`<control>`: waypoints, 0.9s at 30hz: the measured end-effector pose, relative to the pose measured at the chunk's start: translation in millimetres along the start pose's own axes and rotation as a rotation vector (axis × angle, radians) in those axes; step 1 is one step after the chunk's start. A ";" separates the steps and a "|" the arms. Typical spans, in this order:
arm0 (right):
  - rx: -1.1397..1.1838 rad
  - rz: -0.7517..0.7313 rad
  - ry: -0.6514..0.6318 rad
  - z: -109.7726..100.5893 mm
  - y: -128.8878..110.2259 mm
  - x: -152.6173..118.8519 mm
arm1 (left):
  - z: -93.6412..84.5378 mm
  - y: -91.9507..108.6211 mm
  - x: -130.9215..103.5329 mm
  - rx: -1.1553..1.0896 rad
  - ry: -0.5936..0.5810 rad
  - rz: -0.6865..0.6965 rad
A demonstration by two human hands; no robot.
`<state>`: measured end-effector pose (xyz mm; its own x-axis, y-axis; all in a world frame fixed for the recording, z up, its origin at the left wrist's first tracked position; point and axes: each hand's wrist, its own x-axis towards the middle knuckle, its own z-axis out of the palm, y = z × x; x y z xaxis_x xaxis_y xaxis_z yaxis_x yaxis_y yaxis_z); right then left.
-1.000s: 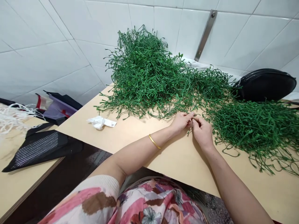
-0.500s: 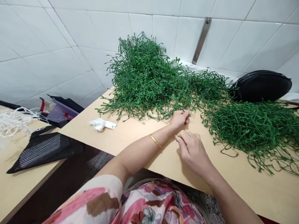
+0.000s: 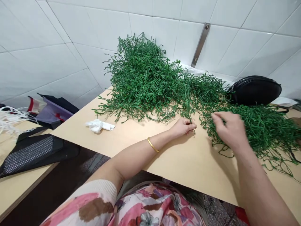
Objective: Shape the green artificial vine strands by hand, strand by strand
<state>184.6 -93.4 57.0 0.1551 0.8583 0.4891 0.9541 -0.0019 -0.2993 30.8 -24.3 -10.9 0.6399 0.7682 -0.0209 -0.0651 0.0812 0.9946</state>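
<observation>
My left hand (image 3: 184, 127) rests on the table with thumb and fingers pinched on a thin green stem, only a short bit of which shows at the fingertips. Just beyond it spreads a tall tangled heap of green stems (image 3: 143, 78) with small knobbed tips. My right hand (image 3: 231, 128) is raised over the left edge of a second, lower heap of green stems (image 3: 265, 128). Its thumb and fingers are pressed together and slightly blurred; I cannot make out anything between them.
Crumpled white tissue (image 3: 100, 126) lies left on the pale wooden table (image 3: 131, 138). A black bag (image 3: 256, 90) stands at the back right against the tiled wall. At the left, another table holds white strands (image 3: 14, 121), a black mesh item (image 3: 33, 153) and purple-and-black pieces (image 3: 55, 108).
My right hand has moved away from the left, rightward and up to the right-hand heap. My left hand has shifted slightly right and toward me. The view has turned a little.
</observation>
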 end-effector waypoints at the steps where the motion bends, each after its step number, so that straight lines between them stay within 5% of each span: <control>1: 0.162 -0.047 -0.107 10.2 -10.6 -3.5 | 0.8 -1.9 0.3 0.035 0.002 0.024; 5: 0.277 -0.053 -0.203 42.8 -33.3 -7.9 | 2.9 -5.1 -0.6 0.135 -0.019 0.124; 10: 0.473 0.147 -0.156 51.5 -19.9 -2.5 | 0.7 10.2 -9.6 0.217 -0.217 0.099; 12: 0.577 0.210 -0.136 49.1 -12.8 -1.3 | -4.4 19.3 -12.1 0.337 -0.102 0.141; 16: 0.609 0.179 -0.116 41.9 -6.2 -3.3 | -22.9 33.3 -7.6 0.741 0.331 0.418; 22: 0.376 -0.022 -0.033 34.8 -12.9 -12.7 | -36.3 34.6 19.9 1.275 0.338 0.464; 27: 0.382 -0.287 -0.159 38.1 -27.7 -21.4 | -49.6 33.3 51.9 1.602 0.378 0.310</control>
<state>145.1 -92.2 23.6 -0.1689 0.8642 0.4740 0.7862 0.4082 -0.4640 23.9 49.7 16.0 0.5299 0.7489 0.3979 0.8016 -0.5955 0.0534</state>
